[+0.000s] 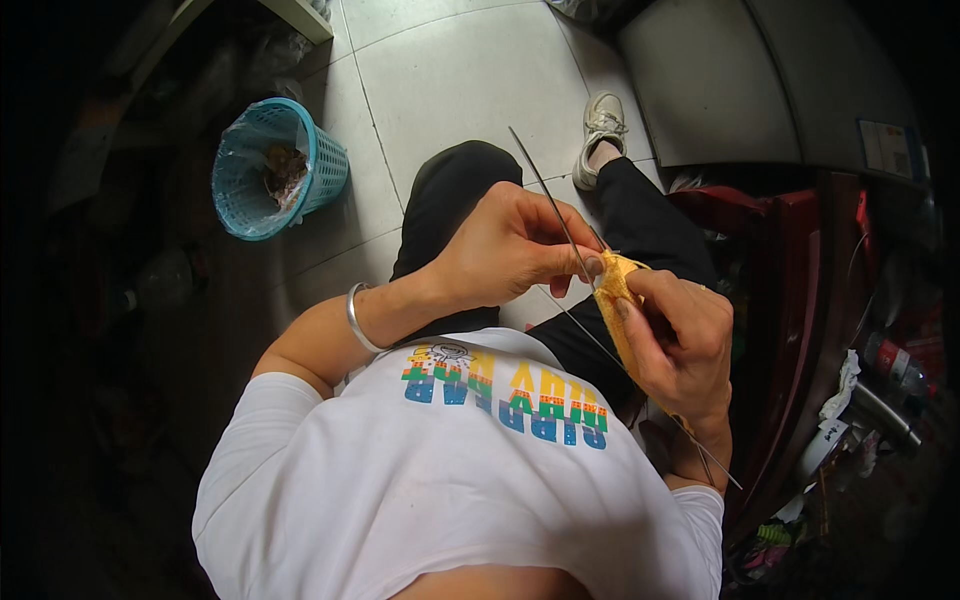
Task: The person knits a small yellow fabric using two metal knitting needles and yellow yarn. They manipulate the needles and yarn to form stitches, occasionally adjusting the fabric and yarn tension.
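A narrow piece of yellow knitting [616, 319] is held above my lap, with several thin metal knitting needles [550, 196] in and around it. My left hand [506, 244] pinches at the knitting's upper end, thumb and fingertips by the needles, one of which slants up past the fingers. My right hand [679, 337] grips the knitting from the other side, its thumb and forefinger pressed on the yellow fabric. Another needle runs slantwise beneath the hands, and needle tips stick out near my right wrist. The knitting's lower part is partly hidden behind my right hand.
A blue plastic waste basket [330, 169] with a liner and rubbish inside stands on the tiled floor [465, 75]. At the right are dark red wooden furniture [795, 285], a plastic bottle [896, 364], a metal cylinder [885, 412] and crumpled paper. A grey cabinet [705, 82] stands beyond my foot.
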`<state>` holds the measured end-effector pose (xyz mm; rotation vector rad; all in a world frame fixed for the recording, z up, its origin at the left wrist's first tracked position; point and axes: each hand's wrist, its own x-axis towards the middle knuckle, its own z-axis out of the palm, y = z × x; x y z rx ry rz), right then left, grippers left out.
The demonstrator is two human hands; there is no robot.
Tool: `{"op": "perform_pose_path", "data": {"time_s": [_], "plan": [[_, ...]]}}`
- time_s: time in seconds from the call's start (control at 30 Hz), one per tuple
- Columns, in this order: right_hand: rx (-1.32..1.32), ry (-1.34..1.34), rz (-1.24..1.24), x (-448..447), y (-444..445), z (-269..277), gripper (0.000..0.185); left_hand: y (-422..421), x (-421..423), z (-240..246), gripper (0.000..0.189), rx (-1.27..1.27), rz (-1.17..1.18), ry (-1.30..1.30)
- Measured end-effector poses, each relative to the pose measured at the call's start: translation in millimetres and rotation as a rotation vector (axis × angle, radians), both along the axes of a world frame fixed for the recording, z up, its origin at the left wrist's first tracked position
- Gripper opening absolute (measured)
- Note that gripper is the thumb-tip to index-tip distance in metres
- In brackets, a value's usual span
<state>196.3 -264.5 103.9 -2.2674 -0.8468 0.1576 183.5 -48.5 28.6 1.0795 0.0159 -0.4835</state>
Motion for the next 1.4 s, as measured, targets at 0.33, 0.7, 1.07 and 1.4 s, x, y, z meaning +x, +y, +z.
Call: {"op": "perform_pose_path", "data": {"time_s": [0.33, 0.7, 1.07, 1.4], "plan": [[0.037, -0.033, 0.235, 50, 23, -13, 0.055, -18, -7, -4, 0.013, 0.542, 0.315, -0.82], [-0.114, -0.072, 0.122, 16, 3, 16, 0.028, 19, 17, -4, 0.015, -0.195, -0.016, 0.007], [-0.129, -0.29, 0.126, 12, 15, 13, 0.026, 16, 5, 3, 0.011, -0.086, 0.2, 0.033], [-0.088, -0.301, -0.002, 11, 17, 6, 0.022, 9, -1, -6, 0.018, -0.129, 0.166, -0.033]]}}
